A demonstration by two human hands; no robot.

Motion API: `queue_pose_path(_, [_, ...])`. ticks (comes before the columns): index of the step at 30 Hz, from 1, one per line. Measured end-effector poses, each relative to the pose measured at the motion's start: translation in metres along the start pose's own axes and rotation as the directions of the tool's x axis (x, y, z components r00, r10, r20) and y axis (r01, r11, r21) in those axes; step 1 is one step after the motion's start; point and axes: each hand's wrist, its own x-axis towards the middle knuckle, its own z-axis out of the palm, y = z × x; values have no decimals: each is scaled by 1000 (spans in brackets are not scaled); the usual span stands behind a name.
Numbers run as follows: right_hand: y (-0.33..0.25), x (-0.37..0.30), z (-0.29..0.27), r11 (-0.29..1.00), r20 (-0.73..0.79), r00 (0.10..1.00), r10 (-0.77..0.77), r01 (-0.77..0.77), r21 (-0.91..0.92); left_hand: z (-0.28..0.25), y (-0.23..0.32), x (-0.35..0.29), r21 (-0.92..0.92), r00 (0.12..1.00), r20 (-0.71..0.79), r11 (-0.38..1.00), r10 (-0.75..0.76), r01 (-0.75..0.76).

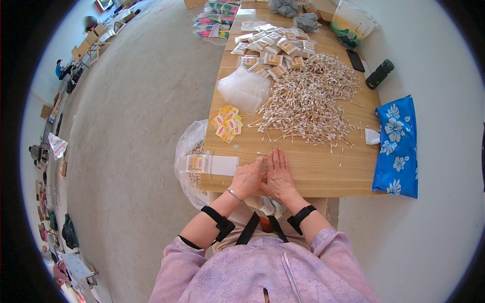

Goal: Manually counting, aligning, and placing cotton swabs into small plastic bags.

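A small row of cotton swabs (264, 165) lies on the table between my two hands, near the front edge. My left hand (246, 180) is curled against the left side of that row, its fingertips on the swabs. Flat along the other side rests my right hand (279, 174), fingers straight and close together. To the left, a white card strip (224, 165) points toward my left hand, with a filled pack of swabs (196, 163) bearing a yellow label at its outer end. A single swab lies just beyond my fingertips. My palms hide part of the row.
A large heap of loose swabs (316, 98) covers the table's middle. Left of it are clear bags (245, 90), yellow cards (228, 123) and filled packs (273, 48). A blue floral tissue pack (397, 146), black bottle (379, 74) and phone (355, 60) line the right. A plastic sack (182, 174) hangs left.
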Motion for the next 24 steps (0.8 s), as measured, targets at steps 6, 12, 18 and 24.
queue_pose_path(6, [0,-1,-1,1000,10,1000,8,-8,-7,-6,7,2,-18,998,11,998,-57,57])
queue_pose_path(12, [-3,-8,2,1000,21,1000,-16,17,-14,-1,5,3,1,994,-26,994,-110,111])
queue_pose_path(18, [-2,-13,-5,1000,80,997,8,-9,8,-10,14,5,-302,954,-28,913,-298,276])
queue_pose_path(24, [-11,-11,-2,999,112,993,29,-33,37,37,-9,10,-737,854,-385,673,-350,-56])
